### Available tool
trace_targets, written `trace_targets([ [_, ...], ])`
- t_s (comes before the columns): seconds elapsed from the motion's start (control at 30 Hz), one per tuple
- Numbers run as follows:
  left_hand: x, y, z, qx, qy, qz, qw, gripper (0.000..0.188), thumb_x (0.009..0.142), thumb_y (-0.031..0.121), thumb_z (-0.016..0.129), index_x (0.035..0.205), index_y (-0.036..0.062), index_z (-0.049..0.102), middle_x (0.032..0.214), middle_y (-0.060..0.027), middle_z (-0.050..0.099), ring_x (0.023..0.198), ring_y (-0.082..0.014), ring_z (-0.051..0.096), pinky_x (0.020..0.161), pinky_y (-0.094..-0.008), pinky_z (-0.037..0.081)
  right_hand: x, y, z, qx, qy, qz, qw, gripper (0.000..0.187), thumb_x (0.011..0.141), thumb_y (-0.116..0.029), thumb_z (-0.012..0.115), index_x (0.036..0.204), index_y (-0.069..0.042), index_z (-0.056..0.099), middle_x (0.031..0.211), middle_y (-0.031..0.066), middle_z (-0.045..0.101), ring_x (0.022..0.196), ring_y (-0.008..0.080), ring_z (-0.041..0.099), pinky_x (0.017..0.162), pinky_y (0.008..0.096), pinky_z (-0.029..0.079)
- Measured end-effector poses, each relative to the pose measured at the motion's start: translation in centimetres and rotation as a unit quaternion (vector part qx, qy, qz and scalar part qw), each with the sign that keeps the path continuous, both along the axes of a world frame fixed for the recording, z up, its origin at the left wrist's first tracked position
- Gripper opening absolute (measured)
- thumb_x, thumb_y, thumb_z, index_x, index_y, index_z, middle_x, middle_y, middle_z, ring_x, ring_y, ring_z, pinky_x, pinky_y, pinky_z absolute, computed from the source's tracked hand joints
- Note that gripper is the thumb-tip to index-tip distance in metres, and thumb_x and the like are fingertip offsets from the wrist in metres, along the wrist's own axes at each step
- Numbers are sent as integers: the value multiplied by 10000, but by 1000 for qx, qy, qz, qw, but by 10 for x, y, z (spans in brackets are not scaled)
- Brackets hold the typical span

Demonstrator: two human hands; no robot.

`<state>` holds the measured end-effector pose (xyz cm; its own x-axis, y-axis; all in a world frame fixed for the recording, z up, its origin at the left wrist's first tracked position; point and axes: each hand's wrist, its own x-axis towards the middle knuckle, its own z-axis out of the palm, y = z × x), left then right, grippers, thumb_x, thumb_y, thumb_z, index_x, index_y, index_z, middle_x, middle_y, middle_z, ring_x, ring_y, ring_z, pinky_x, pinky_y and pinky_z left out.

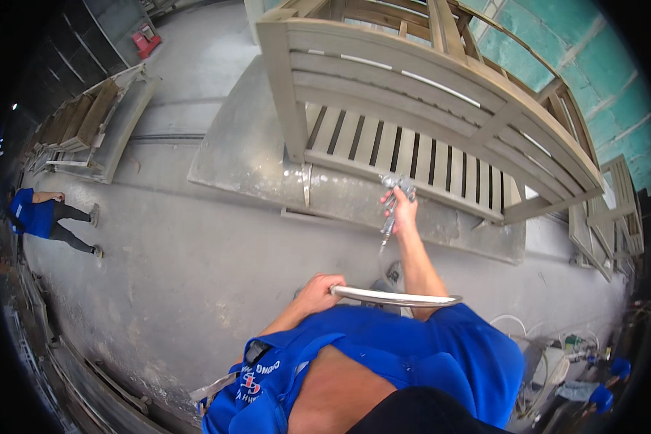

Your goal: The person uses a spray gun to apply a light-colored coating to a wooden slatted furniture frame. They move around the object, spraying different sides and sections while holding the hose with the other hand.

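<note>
My right hand (406,212) is wrapped round a silver spray gun (398,184), held close to the lower front edge of a slatted wooden piece of furniture (441,108) in grey-brown. A thin hose runs down from the gun's handle. Near my body, my left hand (320,293) is closed on a pale hose (394,296), which arcs across to my right forearm. The furniture looks like a bench frame and stands on a flat grey platform (249,163). Whether the gun is spraying I cannot tell.
A person in a blue shirt (37,213) stands at the far left, near stacked wooden parts (90,116) on a low platform. More slatted frames (606,217) lean at the right. Coiled hoses (546,372) lie at lower right. A green wall (600,79) rises behind.
</note>
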<state>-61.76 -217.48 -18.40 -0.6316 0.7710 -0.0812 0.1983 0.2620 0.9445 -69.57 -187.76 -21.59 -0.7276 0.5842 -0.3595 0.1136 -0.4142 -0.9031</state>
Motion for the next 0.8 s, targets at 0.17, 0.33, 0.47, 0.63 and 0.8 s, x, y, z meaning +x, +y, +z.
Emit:
trace_targets([
  [0.17,-26,47,61,-37,-158,-8,987,376,883,197,817,1169,90,598,1045,-5,678,998,-104,613,857,-320,509,-110,54,-111,-236,94,-125,959,219,1023,-292,594,1136,-107,623,915,35,659,762,161,678,449,273,432],
  [0.33,-40,64,72,6,-357,49,933,379,1029,210,648,1357,51,545,1011,-7,622,920,-81,559,834,-265,473,-225,56,-125,-289,161,-137,934,262,1016,-334,591,1109,-89,616,965,39,657,830,182,656,528,290,432],
  [0.47,-73,41,65,14,-405,64,912,380,1063,185,596,1411,57,515,1014,27,593,917,-59,542,831,-229,454,-303,41,-101,-416,189,-194,868,180,986,-242,621,1089,-96,602,947,32,641,776,198,624,488,302,452],
  [0.63,-106,21,52,86,-418,87,900,413,1037,149,641,1419,55,516,1011,38,586,892,-53,527,802,-222,440,-358,30,-113,-415,155,-184,877,215,976,-250,633,1122,-100,586,988,43,651,771,216,631,505,311,454],
  [0.8,-118,21,12,16,-433,-79,898,284,998,108,678,1267,63,600,992,27,587,879,-41,515,730,-224,440,-287,38,-121,-170,28,-147,974,232,965,-236,643,1144,-109,565,999,56,657,749,221,630,505,325,453],
])
